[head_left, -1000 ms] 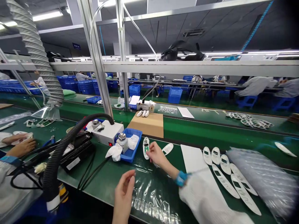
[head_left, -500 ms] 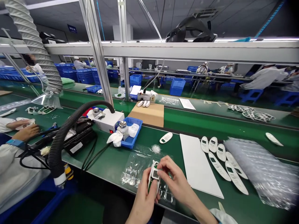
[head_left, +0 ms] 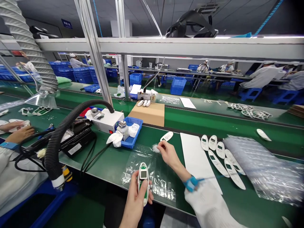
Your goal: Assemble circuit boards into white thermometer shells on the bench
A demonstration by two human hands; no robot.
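Observation:
My left hand (head_left: 136, 198) grips a white oval device housing (head_left: 143, 183), held upright at the bench's front edge. A green circuit board and a small grey screen show inside it. Farther out, my right hand (head_left: 169, 154) reaches over a small pile of clear bits (head_left: 156, 148); its thumb and fingertips are pinched together at the pile, and whatever is between them is too small to make out. Just beyond lies a white oval cover (head_left: 166, 136). Under and between my hands a clear plastic bag (head_left: 140, 158) with clear window pieces is spread on the green bench.
Right of my hand are a white sheet (head_left: 198, 161), several white covers (head_left: 218, 163) and bubble wrap (head_left: 261, 171). A blue tray (head_left: 129, 144) with a bottle, a white box (head_left: 108, 120) and a black hose (head_left: 51, 148) stand left. A co-worker's hands (head_left: 20, 131) work at far left.
My right hand has left the housing and moved forward to the pile of clear bits. My left hand has lowered the housing slightly leftward and turned its open face toward me.

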